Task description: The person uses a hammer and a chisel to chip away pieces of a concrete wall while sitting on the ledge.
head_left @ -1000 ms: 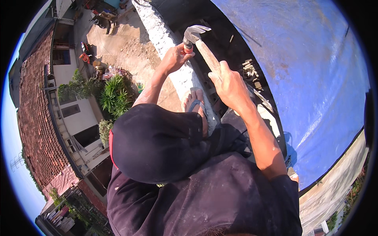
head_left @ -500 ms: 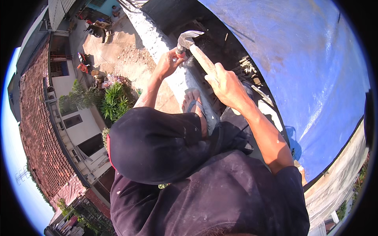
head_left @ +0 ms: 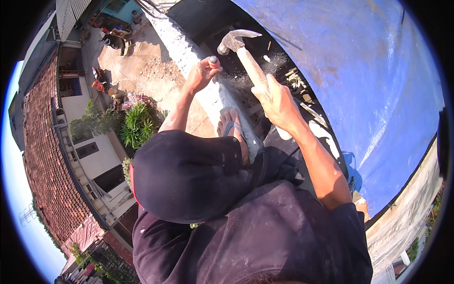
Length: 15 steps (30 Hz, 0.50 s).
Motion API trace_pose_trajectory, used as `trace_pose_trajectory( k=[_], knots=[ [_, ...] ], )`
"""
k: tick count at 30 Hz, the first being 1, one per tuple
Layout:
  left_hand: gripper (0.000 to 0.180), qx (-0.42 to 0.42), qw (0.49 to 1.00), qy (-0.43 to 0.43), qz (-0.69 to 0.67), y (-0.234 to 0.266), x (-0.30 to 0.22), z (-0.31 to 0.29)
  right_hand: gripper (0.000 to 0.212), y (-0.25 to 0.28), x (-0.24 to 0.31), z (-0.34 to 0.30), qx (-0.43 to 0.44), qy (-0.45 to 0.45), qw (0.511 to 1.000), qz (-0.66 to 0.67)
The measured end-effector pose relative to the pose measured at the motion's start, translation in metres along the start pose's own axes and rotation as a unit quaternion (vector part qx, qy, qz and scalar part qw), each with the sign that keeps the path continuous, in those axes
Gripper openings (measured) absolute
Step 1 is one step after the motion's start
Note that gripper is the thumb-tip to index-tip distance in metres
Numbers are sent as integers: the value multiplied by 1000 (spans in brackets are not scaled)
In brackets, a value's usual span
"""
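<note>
My left hand (head_left: 202,75) is closed around an upright chisel, whose round metal head (head_left: 213,59) sticks out above the fingers. The chisel's lower end is hidden by the hand and the rough white wall top (head_left: 210,100). In my right hand (head_left: 279,103) is a claw hammer (head_left: 253,68), gripped by its pale wooden handle. Its steel head hangs up and to the right of the chisel, apart from it. White dust and a small flying chip (head_left: 266,58) show over the dark space beyond the wall.
My foot in a flip-flop (head_left: 232,127) stands on the narrow wall top. A blue tarp (head_left: 350,80) spreads on the right. Far below on the left lie a yard with rubble (head_left: 158,71), green plants (head_left: 139,124), parked motorbikes (head_left: 98,80) and a person (head_left: 136,18).
The hammer has come off the chisel's head and risen up and to the right. My left hand has shifted slightly, and more dust and a chip fly beside the wall.
</note>
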<state>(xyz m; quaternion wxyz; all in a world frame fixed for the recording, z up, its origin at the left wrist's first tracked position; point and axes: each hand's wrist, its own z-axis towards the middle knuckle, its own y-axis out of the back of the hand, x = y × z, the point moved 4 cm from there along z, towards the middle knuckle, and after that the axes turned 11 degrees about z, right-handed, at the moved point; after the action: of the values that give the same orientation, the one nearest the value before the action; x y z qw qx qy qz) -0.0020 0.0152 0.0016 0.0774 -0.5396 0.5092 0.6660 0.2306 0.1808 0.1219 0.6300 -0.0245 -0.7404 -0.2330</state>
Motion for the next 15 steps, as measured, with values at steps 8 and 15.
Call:
trace_pose_trajectory(
  k=[8, 15],
  knots=[
    [26, -172, 982, 19, -71, 56, -3, 1, 32, 28, 52, -16, -118, 72, 963, 232],
    [16, -70, 998, -7, 6, 46, -18, 9, 36, 22, 43, -17, -80, -15, 978, 192]
  ],
)
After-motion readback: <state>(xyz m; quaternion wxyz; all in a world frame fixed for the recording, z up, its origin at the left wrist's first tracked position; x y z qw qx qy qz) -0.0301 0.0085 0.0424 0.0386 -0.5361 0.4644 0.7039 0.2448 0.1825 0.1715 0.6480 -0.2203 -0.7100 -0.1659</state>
